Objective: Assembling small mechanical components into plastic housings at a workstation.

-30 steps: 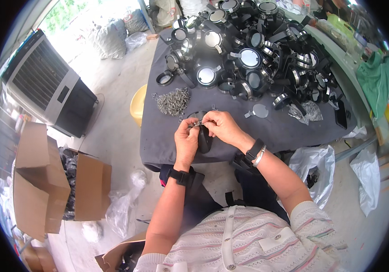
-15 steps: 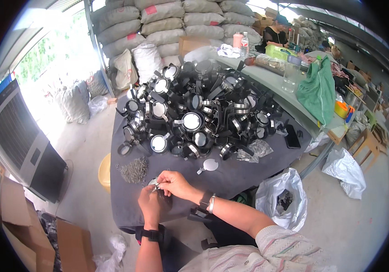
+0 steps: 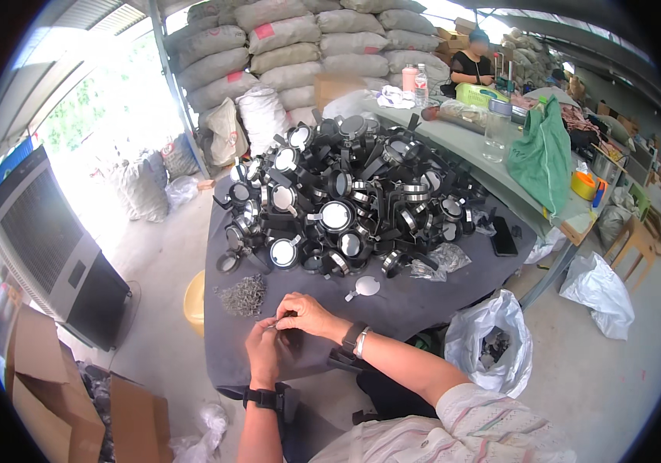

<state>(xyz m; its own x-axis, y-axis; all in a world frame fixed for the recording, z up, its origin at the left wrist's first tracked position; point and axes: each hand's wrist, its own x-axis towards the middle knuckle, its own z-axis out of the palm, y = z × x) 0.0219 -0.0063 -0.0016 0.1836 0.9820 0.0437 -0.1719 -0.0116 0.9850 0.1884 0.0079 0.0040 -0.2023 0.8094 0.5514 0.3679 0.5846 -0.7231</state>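
Observation:
My left hand (image 3: 264, 349) and my right hand (image 3: 304, 315) meet over the near left part of the grey-covered table (image 3: 330, 311). Fingertips of both are pinched together on a small metal piece, mostly hidden by the fingers. A dark shape under the right hand is too blurred to name. Just beyond the left hand lies a heap of small metal wire-like parts (image 3: 242, 296). A loose round silver lid with a tab (image 3: 364, 288) rests beyond the right hand. Farther back rises a large pile of black-handled rings with round silver lids (image 3: 337, 217).
On the table's right lie a black phone (image 3: 504, 236) and a clear plastic bag (image 3: 445, 260). An open white sack (image 3: 513, 328) stands at the right. Leftward are a yellow stool (image 3: 195, 303), an air cooler (image 3: 60, 247) and cardboard boxes (image 3: 47, 363). A person (image 3: 471, 65) sits behind.
The whole view has shifted, with the scene a little farther right and lower. My hands stay together, still pinching; the metal piece between them is less visible.

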